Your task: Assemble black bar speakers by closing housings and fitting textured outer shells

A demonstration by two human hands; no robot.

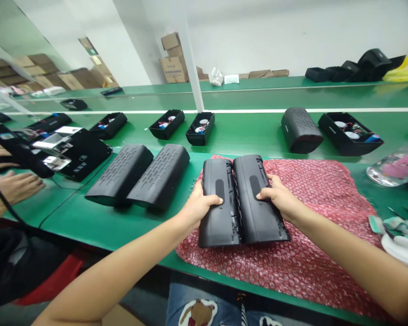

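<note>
Two black plastic speaker housings stand side by side in front of me, above a sheet of red bubble wrap. My left hand grips the left housing, its thumb lying across the smooth front. Around the outer edge of the right housing my right hand is closed, thumb pressed on its face near the dark oval inset. Clip slots run along the edges where the two housings meet. The fingers behind each housing are hidden.
Two more black housings lie to the left on the green bench. Behind stand open speaker shells with wires inside and a closed speaker. A clear bottle lies right. A co-worker's hands are beside a black box.
</note>
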